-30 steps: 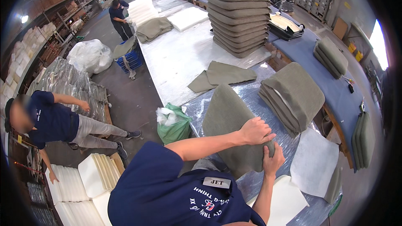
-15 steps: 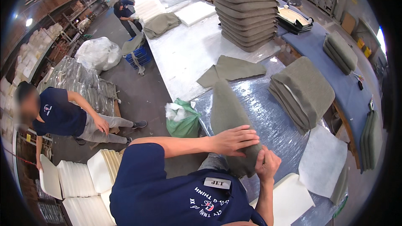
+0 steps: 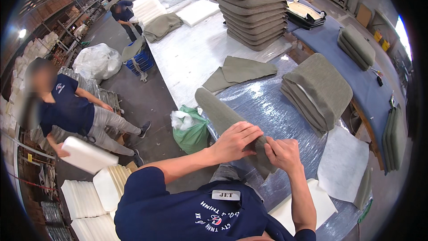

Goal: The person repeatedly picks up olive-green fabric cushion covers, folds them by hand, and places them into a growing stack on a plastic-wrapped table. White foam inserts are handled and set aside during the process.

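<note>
A grey-green fabric-covered cushion is tilted on its narrow side in front of me, over the film-covered table. Wrapped over its upper edge, my left hand grips it close to my body. My right hand is closed on the fabric at the near end, thumb beside the edge; the fingertips are partly hidden. Beyond the cushion lie flat grey-green fabric pieces. To the right sits a stack of folded covers. A white sheet and a cream foam pad lie near my right arm.
A tall stack of cushions stands on the white table. Left of the table is a green bag. A co-worker holds a white foam block by foam stacks. Another person stands farther back.
The cushion's far end has swung left, and my left hand now curls over its edge. The co-worker on the left has lifted a foam block off the stacks.
</note>
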The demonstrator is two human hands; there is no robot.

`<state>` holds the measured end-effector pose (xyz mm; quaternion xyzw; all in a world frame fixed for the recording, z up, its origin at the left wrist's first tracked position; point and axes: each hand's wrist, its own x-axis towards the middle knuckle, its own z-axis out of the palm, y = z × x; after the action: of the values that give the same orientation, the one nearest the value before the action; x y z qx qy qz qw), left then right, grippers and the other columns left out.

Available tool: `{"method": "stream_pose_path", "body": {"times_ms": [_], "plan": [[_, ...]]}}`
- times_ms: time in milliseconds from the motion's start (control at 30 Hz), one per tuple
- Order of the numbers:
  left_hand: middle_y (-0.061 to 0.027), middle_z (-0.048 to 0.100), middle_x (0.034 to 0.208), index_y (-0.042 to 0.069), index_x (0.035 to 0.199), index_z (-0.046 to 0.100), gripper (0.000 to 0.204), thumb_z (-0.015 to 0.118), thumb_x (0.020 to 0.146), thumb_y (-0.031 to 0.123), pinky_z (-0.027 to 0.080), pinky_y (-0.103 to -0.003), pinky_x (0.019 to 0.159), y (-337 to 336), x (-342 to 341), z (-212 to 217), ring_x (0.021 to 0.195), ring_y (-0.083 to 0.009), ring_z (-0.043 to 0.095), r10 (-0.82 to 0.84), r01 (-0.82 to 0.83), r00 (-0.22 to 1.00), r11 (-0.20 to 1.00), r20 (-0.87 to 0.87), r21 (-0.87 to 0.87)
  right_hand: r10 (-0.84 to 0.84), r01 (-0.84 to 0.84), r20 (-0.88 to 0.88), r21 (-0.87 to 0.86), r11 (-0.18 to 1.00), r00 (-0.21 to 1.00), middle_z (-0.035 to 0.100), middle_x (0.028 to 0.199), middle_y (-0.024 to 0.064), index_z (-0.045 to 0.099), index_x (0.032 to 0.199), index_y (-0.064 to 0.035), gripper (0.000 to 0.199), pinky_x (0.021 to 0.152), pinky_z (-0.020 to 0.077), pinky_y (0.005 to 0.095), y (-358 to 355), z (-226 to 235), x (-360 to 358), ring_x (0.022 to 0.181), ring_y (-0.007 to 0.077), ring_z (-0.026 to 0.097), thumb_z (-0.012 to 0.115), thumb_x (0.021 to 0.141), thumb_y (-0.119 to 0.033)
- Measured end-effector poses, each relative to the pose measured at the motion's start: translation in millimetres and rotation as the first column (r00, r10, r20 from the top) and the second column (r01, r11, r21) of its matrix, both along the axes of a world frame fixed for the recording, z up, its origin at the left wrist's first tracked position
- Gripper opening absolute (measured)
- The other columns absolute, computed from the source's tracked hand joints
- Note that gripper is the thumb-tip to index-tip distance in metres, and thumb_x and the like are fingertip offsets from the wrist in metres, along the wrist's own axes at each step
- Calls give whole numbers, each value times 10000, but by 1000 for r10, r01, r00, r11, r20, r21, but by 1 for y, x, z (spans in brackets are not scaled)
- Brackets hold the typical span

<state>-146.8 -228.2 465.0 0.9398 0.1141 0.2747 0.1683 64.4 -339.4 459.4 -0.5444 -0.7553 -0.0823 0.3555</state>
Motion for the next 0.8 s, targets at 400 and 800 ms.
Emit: {"method": "stream_pose_path", "body": {"times_ms": [400, 800], "plan": [[-120, 695, 959, 68, 1064, 682, 461, 838, 704, 310, 523, -445, 855, 8, 108, -29, 928, -331, 668, -121, 121, 993, 992, 13, -28, -476, 446, -14, -328, 833, 879, 642, 1307, 178, 619, 1304, 21, 517, 1049, 472, 443, -45, -9, 21, 1226, 367, 600, 773, 832, -122], [-150, 738, 878, 50, 1004, 742, 401, 840, 767, 359, 558, -451, 740, 27, 149, -14, 829, -352, 710, -136, 142, 862, 990, -487, -24, -519, 515, 184, -591, 620, 835, 714, 993, 191, 658, 1003, 21, 264, 799, 585, 445, -26, -5, 49, 973, 373, 713, 728, 759, -54]]}}
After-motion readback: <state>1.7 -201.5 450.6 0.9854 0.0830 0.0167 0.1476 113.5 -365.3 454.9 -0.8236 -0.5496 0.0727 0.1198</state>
